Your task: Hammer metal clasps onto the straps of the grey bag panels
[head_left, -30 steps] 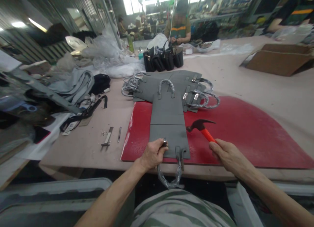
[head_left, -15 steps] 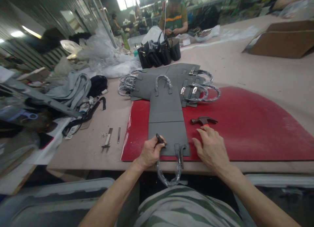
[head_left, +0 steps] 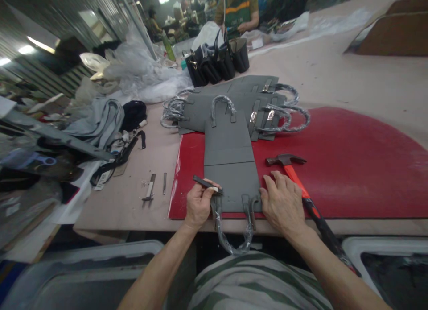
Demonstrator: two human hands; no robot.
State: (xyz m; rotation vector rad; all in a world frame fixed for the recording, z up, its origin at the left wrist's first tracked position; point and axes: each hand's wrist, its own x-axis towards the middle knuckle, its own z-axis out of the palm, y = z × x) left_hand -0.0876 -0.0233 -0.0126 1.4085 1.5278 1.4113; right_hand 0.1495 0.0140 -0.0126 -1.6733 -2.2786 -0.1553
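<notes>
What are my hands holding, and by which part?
Your left hand pinches a dark bar-shaped tool near its right end; your right hand, beside the hammer, appears empty.

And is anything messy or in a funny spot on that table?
Yes, two small things. Pale crumbs lie scattered around the pronged tool, looking untidy. The hammer has its handle sticking out past the table edge, so it might get bumped.

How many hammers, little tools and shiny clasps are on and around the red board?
Orange-and-black-handled claw hammer: 1
Small metal tools left of red board: 2
Dark bar-shaped tool in left hand: 1
Silver clasps on grey panels: 3
Total: 7
</notes>
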